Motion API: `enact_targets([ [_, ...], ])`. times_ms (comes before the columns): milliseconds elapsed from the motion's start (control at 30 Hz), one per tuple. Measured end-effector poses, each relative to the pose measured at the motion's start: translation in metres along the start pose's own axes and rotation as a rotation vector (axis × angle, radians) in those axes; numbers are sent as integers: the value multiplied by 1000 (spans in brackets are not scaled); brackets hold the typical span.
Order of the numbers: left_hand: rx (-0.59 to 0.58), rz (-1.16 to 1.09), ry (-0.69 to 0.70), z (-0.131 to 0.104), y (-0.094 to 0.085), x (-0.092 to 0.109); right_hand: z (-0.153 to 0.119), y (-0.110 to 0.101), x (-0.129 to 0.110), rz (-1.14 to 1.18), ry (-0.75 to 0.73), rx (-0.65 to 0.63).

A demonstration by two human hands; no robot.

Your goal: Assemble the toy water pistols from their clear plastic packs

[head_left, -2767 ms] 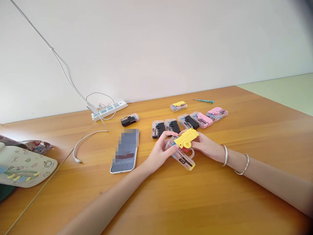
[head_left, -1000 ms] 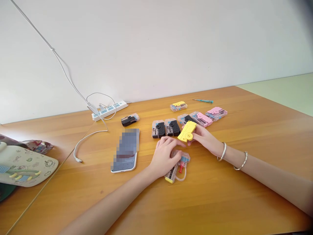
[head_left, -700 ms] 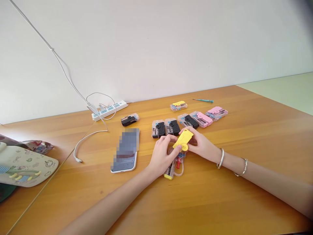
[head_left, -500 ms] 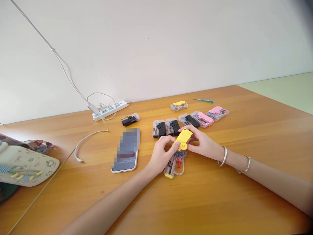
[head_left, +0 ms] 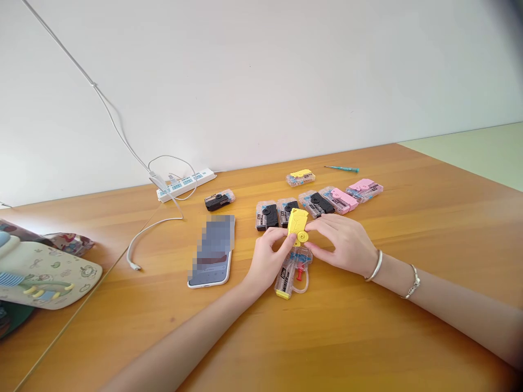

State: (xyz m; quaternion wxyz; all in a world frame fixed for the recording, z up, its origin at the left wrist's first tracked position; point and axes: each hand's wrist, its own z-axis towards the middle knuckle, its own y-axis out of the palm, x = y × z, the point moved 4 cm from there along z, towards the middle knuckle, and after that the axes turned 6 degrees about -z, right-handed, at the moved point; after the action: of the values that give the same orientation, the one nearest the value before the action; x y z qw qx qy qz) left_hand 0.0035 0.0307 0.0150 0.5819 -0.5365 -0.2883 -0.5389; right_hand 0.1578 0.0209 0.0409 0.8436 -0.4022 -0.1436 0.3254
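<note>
Yellow cover (head_left: 297,220) at far end of clear water-gun body (head_left: 286,277) | we pinch it left-handed (head_left: 267,258), likely for steadiness | our right hand (head_left: 345,239) beside its disc (head_left: 302,237), fingers narrow, contact unclear

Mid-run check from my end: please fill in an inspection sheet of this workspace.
Surface: brown wooden tabletop, seam at left.
Work pieces: yellow plastic cover, held up; red-triggered clear plastic water-gun body on the tabletop.
Clutter: seven small clear-bodied toy guns, black, pink or yellow; white-cased rectangular phone; slim teal screwdriver; cream printed bottle.
Hands: left hand pinches the cover; right hand beside it, contact unclear.
Cables: white cable reaches white power strip; loose white connector on the tabletop.
Surroundings: plain white wall behind.
</note>
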Motion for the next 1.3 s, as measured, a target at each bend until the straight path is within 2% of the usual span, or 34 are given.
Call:
enact_targets([
  [200,-22,107,44,-1,1,7,6,-7,-14,-285,-160,0],
  [367,8,181,56,-1,1,8,10,-3,-25,-432,-138,-50],
  [600,21,-8,-77,-2,-1,-1,19,8,-35,-525,-161,-145],
  [767,41,-43,-72,-1,-2,-3,23,14,-37,-570,-157,-223],
  [933,44,-69,-68,-1,-2,-3,30,15,-32,-529,-143,-240],
  [1067,56,-106,-57,-1,-2,-1,33,5,-16,-399,-37,-192],
  [1200,62,-137,-53,-1,-1,-1,21,1,4,-292,91,-182],
  [1300,66,-65,-1,-1,-2,1,9,7,10,-285,46,-158],
])
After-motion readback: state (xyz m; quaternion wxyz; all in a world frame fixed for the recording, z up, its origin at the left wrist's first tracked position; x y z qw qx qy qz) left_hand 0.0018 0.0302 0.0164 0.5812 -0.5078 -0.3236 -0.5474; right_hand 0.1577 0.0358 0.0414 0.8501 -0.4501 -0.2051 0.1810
